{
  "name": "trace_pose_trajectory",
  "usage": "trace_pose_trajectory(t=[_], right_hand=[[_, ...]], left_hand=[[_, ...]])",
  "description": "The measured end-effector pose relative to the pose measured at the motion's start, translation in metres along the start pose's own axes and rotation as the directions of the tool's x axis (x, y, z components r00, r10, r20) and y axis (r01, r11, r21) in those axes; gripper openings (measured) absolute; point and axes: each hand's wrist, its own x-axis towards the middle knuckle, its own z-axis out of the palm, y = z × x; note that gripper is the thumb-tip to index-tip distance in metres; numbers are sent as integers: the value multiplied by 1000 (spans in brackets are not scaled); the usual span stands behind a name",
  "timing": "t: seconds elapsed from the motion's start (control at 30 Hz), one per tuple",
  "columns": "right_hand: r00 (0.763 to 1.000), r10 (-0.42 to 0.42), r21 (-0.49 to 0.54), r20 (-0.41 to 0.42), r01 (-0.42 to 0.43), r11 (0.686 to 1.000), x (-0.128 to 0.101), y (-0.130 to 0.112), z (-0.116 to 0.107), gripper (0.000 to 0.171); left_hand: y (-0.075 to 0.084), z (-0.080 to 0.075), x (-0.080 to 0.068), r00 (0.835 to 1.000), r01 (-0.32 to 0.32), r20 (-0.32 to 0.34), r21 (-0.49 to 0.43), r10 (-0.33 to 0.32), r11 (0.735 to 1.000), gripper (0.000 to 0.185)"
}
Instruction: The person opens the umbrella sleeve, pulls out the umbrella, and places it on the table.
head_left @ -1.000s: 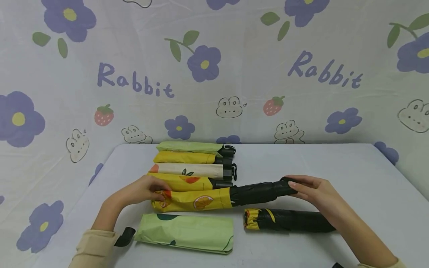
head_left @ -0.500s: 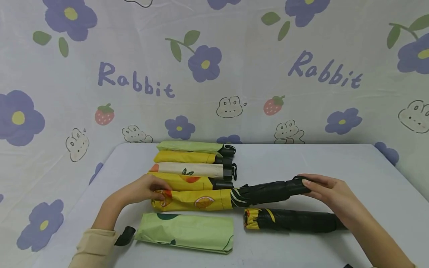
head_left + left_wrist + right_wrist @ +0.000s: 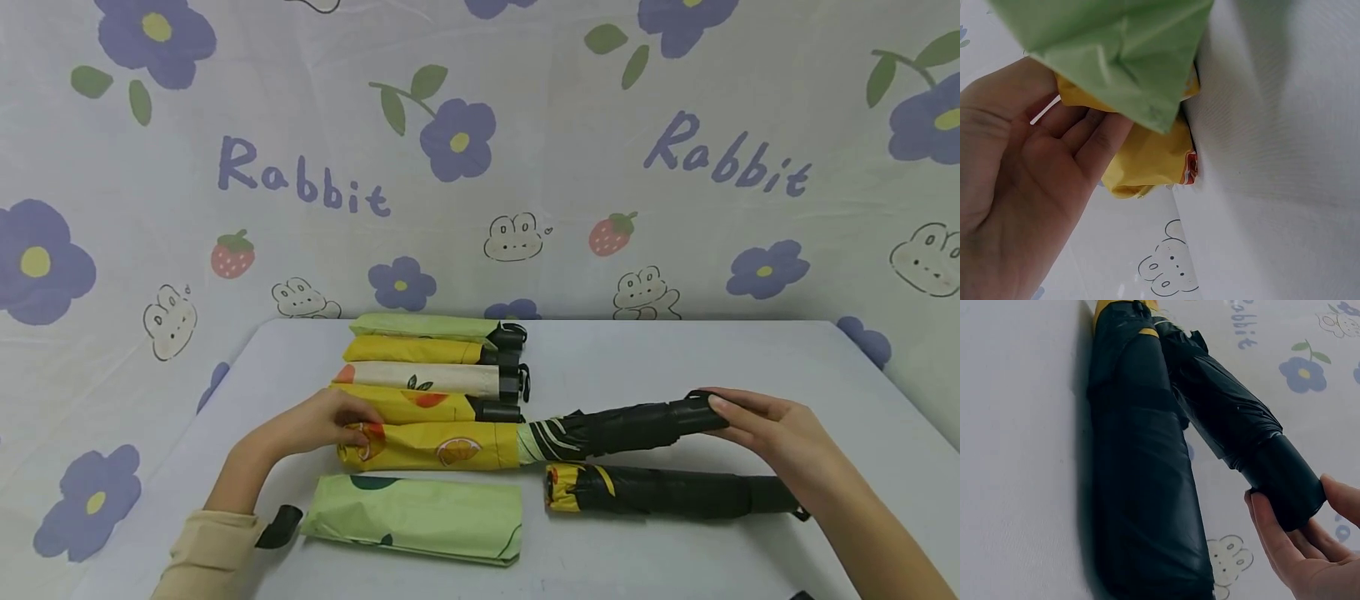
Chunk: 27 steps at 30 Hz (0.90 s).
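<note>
A folded black umbrella (image 3: 622,427) sticks halfway out of a yellow fruit-print sleeve (image 3: 431,446) lying on the white table (image 3: 675,358). My left hand (image 3: 330,421) grips the sleeve's closed left end; in the left wrist view its fingers (image 3: 1079,134) curl under the yellow sleeve (image 3: 1147,156). My right hand (image 3: 757,421) pinches the umbrella's black handle end (image 3: 1288,481) between thumb and fingers, holding it just above the table. A second black umbrella (image 3: 667,493) with a yellow tip lies just in front, seen large in the right wrist view (image 3: 1141,487).
Several sleeved umbrellas (image 3: 431,367) lie stacked side by side behind the yellow sleeve. A light green sleeve (image 3: 416,517) lies flat near the front edge, a black strap (image 3: 279,527) at its left. A floral "Rabbit" cloth (image 3: 480,158) hangs behind the table.
My right hand has drawn the black umbrella rightward, so more of it shows outside the yellow sleeve. The left hand has stayed on the sleeve's end.
</note>
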Motion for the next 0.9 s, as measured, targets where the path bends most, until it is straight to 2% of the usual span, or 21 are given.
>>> trace_pose_trajectory(t=[0.13,0.3,0.4,0.53,0.77,0.9], right_hand=[[1000,-18,64,4,17,998,-1,6,-12,62],[999,-45,195,18,40,980,-4,14,-25,43],[999,-44,227,28,37,973,-5,19,-32,35],[998,-54,243,33,44,969,-6,25,-40,27],[996,-83,255,27,73,964,-7,34,-48,31],[996,-89,253,26,80,964,-7,40,-54,27]], left_hand=[[1,0,0,1000,10,-5,16,-9,1000,21],[0,0,-1,1000,6,-10,29,-6,1000,21],[0,0,-1,1000,8,-14,31,-8,999,20],[0,1,-2,1000,12,-20,35,-11,999,20],[0,1,-2,1000,10,-18,37,-10,999,20],[-1,1,-2,1000,6,-20,38,-6,999,21]])
